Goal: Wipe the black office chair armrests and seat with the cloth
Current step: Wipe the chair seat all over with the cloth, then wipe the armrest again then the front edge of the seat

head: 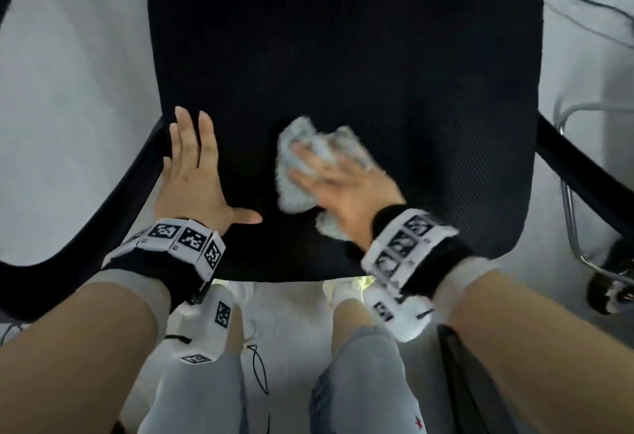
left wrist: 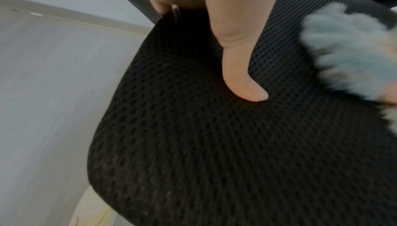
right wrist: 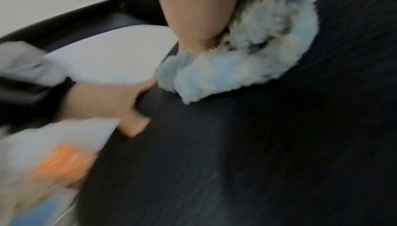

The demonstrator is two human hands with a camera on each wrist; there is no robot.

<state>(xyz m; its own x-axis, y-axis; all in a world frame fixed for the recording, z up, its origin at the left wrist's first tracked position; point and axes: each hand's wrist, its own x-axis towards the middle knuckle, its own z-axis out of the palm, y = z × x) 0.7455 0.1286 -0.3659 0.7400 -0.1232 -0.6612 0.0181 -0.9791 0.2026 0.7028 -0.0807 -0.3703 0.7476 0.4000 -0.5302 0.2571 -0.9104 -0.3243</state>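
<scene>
R hand [head: 338, 181] grips bunched cloth [head: 295, 166], pressed on seat [head: 343, 56] ctr, ~3 o'clock of L hand [head: 192, 172]. L hand spread flat on seat edge w/ thumb out, bracing. Advice: overlapping strokes, firm pressure, 12→6 o'clock; armrest [head: 113, 200] after.

A fluffy pale blue cloth [head: 302, 166] is pressed onto the black mesh seat [head: 343, 56] by the blurred right hand [head: 343, 186]; the left hand [head: 195, 176] is laid flat beside the curved black armrest [head: 113, 193].
</scene>
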